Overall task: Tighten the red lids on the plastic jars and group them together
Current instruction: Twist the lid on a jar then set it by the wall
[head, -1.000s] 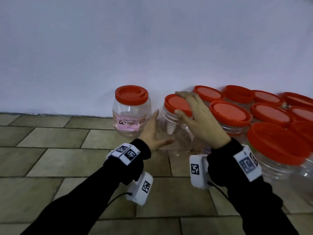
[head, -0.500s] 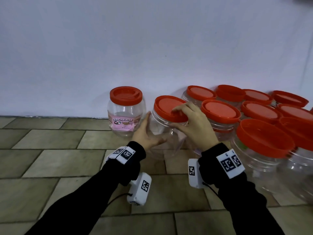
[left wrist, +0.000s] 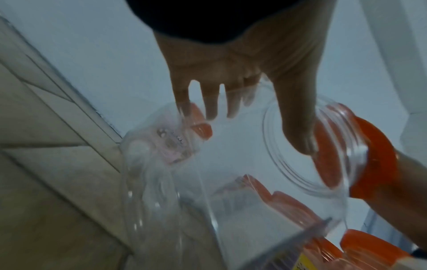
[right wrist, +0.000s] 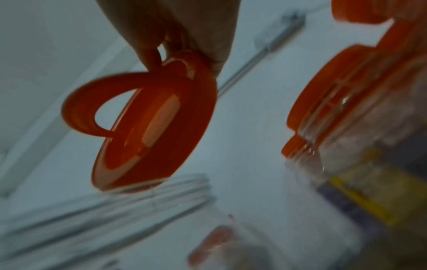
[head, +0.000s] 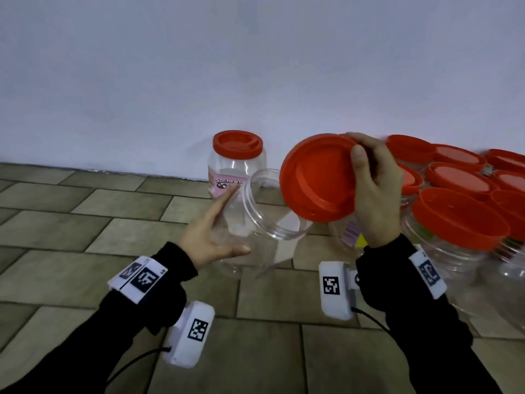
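Note:
My left hand (head: 227,226) grips a clear plastic jar (head: 255,223), tilted with its open threaded mouth toward the right. In the left wrist view the thumb lies on the jar's (left wrist: 208,191) neck and the fingers (left wrist: 211,102) spread behind its wall. My right hand (head: 359,150) holds a red lid (head: 318,177) by its rim, off the jar and just right of the mouth, top face toward me. The right wrist view shows the lid's (right wrist: 157,124) underside pinched at its upper edge.
A jar labelled Sochews (head: 237,169) with a red lid stands against the white wall (head: 255,66) behind the held jar. Several red-lidded jars (head: 460,220) crowd the right side, close to my right forearm. Tiled floor (head: 99,237) stretches to the left and front.
The red lid has come off the jar and my right hand has lifted it up and right. My left hand has tipped the jar so its open mouth faces right.

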Demonstrator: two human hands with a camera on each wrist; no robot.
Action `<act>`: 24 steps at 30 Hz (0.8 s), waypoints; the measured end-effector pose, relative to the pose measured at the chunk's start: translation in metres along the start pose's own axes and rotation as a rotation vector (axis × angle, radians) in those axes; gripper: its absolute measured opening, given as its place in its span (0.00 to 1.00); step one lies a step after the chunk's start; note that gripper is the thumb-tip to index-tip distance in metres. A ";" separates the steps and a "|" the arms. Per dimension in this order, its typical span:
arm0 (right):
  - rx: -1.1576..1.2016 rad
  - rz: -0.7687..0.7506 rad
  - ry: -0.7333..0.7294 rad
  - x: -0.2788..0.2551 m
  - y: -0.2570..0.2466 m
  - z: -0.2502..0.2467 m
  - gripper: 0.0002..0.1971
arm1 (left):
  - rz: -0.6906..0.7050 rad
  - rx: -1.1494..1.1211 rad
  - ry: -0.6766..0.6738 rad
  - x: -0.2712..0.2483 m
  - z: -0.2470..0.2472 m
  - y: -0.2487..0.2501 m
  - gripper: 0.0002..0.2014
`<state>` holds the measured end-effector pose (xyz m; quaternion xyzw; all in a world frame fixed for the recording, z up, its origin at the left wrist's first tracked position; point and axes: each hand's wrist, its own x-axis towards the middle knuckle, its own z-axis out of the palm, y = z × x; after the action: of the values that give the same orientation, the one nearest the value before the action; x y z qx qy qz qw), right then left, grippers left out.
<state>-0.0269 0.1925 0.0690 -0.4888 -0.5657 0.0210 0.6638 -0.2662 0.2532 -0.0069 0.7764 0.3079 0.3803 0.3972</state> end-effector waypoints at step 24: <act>-0.140 0.278 -0.715 -0.033 0.006 0.009 0.27 | -0.006 0.163 -0.096 -0.019 0.001 0.016 0.45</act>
<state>-0.0429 0.1823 0.0402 -0.5669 -0.6898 0.2412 0.3804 -0.2724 0.2301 0.0003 0.8226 0.3208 0.3152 0.3479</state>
